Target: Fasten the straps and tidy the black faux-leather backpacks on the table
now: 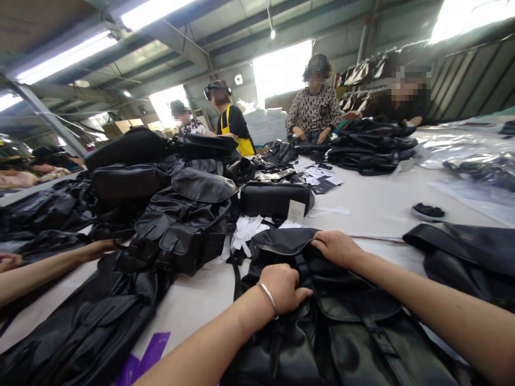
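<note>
A black leather-look backpack (358,332) with two front pockets and buckled straps lies in front of me, its top flap (281,239) toward the far side. My right hand (336,247) pinches the flap's right edge between thumb and fingers. On the upper front of the bag rests my left hand (281,287), a silver bangle at its wrist. Its fingers curl into the black material and their tips are hidden; the thumb points right. Just beyond the flap are white paper tags (247,231) and an upright card tag (296,211).
More black backpacks (189,214) are heaped at left, and another bag (466,262) lies at right. A co-worker's hand (100,249) reaches in from the left. Several people stand across the table, near stacked bags (370,145) and clear plastic (475,145). Purple strips (151,354) lie at front.
</note>
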`<state>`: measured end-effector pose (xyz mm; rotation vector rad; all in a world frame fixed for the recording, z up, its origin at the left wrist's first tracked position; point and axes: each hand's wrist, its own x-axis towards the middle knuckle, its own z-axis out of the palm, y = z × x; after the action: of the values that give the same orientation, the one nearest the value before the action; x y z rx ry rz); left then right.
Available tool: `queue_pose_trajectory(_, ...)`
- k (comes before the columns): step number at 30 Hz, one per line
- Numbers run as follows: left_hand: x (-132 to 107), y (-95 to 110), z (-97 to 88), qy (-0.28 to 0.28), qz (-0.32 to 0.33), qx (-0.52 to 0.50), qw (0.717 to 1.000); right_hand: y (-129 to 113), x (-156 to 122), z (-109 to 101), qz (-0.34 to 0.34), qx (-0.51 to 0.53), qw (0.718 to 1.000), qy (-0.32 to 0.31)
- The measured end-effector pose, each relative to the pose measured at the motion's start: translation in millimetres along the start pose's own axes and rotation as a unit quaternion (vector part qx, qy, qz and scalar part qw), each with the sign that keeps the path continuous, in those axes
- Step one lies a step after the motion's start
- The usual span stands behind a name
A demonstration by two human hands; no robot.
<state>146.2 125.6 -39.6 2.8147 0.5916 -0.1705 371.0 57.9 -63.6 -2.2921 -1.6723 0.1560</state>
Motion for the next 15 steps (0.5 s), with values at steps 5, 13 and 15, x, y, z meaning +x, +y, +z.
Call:
queue_pose_trajectory(5,-19.1,16.1,-21.8,-0.016,0.038,-0.039,0.998,3.3,-8.3,-0.1,0.003,0.014,1.000,0.002)
queue_pose_trajectory(13,-49.6,86.7,-49.4,-0.122,0.285,-0.130,0.942,12.9,-21.6,-0.7,-0.019,0.082,0.996,-0.006)
queue_pose_trajectory(15,-51.1,96.7,-33.3,-0.085,0.293,-0.095,0.948,18.2,-25.7,-0.6,-0.027,0.097,0.995,-0.016)
